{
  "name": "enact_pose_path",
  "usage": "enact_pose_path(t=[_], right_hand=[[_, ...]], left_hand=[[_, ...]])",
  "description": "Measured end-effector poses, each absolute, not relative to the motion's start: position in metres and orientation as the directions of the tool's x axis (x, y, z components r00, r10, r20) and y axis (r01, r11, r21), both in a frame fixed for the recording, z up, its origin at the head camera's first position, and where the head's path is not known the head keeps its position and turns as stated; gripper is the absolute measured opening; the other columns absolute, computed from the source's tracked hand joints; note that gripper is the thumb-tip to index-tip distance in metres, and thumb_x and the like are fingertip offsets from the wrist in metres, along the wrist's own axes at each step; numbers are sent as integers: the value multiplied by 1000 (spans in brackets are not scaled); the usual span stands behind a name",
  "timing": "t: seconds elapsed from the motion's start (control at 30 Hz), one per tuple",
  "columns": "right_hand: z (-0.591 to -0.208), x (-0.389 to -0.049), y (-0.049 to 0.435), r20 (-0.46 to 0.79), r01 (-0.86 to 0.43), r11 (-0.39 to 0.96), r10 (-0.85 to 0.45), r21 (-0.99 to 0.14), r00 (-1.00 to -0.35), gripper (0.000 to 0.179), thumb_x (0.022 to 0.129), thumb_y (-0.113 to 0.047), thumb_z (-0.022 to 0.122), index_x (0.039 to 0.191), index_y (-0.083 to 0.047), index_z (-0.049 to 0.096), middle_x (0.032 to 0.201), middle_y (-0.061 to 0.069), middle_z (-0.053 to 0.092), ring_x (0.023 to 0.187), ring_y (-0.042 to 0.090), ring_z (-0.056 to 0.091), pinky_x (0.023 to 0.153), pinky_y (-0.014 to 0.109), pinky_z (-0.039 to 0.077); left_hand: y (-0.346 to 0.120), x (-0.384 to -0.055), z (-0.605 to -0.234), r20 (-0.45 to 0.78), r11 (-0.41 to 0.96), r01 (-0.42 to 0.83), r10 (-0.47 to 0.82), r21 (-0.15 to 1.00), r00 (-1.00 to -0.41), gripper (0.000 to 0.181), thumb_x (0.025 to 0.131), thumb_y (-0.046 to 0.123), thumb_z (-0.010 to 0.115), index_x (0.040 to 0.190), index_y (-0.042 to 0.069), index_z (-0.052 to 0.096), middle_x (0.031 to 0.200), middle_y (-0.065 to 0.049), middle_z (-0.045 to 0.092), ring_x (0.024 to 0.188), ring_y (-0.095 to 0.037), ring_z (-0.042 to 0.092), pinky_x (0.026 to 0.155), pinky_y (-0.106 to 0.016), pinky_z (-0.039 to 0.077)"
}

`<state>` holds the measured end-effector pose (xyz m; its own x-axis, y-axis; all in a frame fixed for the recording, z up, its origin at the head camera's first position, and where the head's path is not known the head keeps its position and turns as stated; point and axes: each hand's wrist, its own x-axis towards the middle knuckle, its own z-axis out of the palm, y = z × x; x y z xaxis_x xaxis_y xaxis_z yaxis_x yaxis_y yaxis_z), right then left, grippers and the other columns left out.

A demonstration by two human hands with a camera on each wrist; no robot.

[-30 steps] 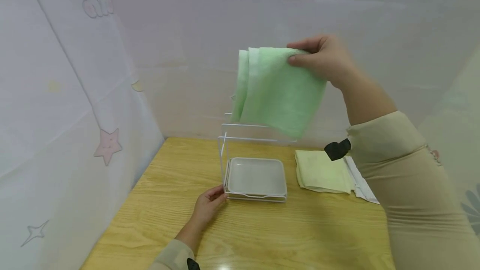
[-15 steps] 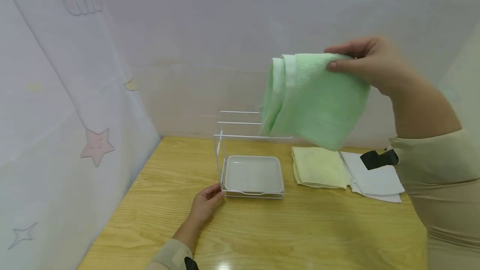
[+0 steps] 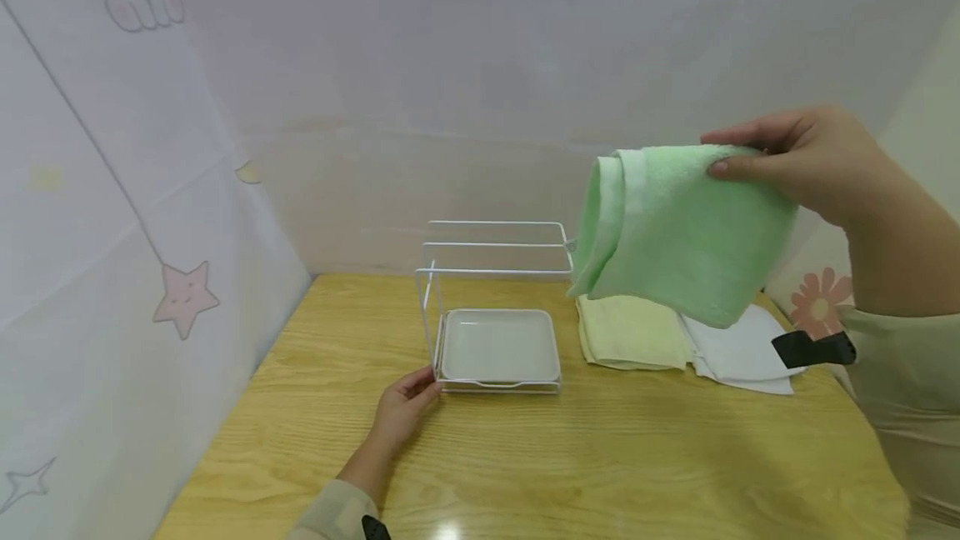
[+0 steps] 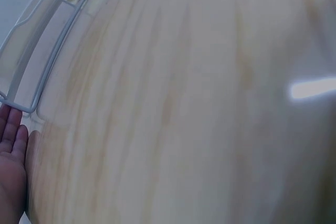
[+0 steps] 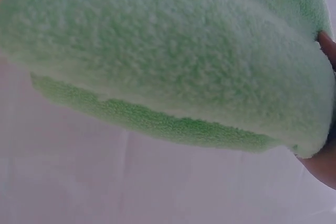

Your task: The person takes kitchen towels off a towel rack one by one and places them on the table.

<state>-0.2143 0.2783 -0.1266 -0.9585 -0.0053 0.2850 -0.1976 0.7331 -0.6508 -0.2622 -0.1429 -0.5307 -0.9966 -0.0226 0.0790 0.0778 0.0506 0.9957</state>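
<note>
My right hand (image 3: 817, 165) pinches a folded light green towel (image 3: 682, 232) by its upper edge, thumb on the near side. The towel hangs in the air to the right of a white wire rack (image 3: 495, 272), in front of the other cloths. Its fluffy pile fills most of the right wrist view, with part of the right hand at the edge. Down on the table, my left hand (image 3: 401, 411) holds the rack's front left corner between thumb and fingers. A pale shallow tray (image 3: 498, 346) sits in the rack's base. The rack's three top bars carry nothing.
A folded yellow cloth (image 3: 633, 336) lies on the wooden table (image 3: 525, 465) right of the rack. Beside it is a white cloth (image 3: 746, 348), partly behind the green towel. A printed fabric backdrop (image 3: 420, 107) encloses the table's back and sides.
My right hand has carried the green towel rightward, away from above the rack, and a little lower. My left hand stays at the rack's corner. The view has shifted slightly.
</note>
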Motion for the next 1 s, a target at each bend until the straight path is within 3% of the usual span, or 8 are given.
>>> enact_pose_path(t=[0.43,0.47,0.5,0.57,0.67,0.77,0.8,1.0], right_hand=[[-208,-191,304,183,-150,758,-42,-635,-982,36,88,-31,74,122,-22,70,94,-35,65,81,-1,65,63,24,55],[-216,-190,307,154,-135,766,-47,-629,-987,39,88,-34,73,124,-20,69,95,-37,63,92,5,66,81,27,56],[-224,-188,309,131,-121,775,-49,-620,-990,41,88,-37,73,125,-20,68,96,-39,61,105,12,64,101,33,49],[-238,-186,314,85,-95,776,-54,-623,-995,44,88,-41,72,127,-19,67,96,-42,58,133,29,48,121,61,5],[-257,-183,318,73,-83,797,-49,-599,-996,46,88,-44,71,126,-19,68,96,-44,55,136,24,45,123,57,2],[-273,-178,319,113,-114,797,-58,-593,-992,42,87,-39,73,123,-17,70,98,-40,58,105,-9,56,87,18,50],[-279,-177,318,138,-136,800,-67,-584,-988,40,87,-37,74,121,-17,70,99,-37,60,92,-17,53,71,13,49],[-303,-168,319,139,-144,800,-76,-582,-987,37,86,-35,75,119,-17,72,103,-29,63,91,-20,49,69,16,50]], left_hand=[[-143,-262,-529,56,32,56,-12,998,-998,38,89,1,69,124,-10,60,120,-27,66,90,2,64,78,-13,54],[-143,-263,-529,55,25,55,-15,998,-998,37,89,1,69,124,-10,60,119,-27,66,89,1,64,78,-13,54],[-143,-263,-529,53,16,53,-16,998,-998,37,89,0,69,123,-10,60,119,-28,66,90,-1,65,77,-13,54],[-143,-262,-529,51,7,51,-18,999,-999,37,88,-1,69,123,-10,61,118,-27,66,90,-2,66,77,-13,54],[-144,-262,-529,51,9,51,-18,999,-999,37,88,1,70,123,-9,61,118,-27,66,90,-2,66,77,-13,54],[-146,-263,-530,54,14,54,-18,998,-998,39,87,3,72,123,-8,62,118,-26,67,89,0,64,78,-13,54],[-146,-263,-530,54,13,54,-20,998,-998,39,87,3,72,123,-8,62,118,-26,67,89,1,64,78,-13,54],[-148,-261,-531,67,4,67,-13,998,-998,38,88,-2,69,123,-11,60,118,-28,66,86,3,64,78,-13,54]])
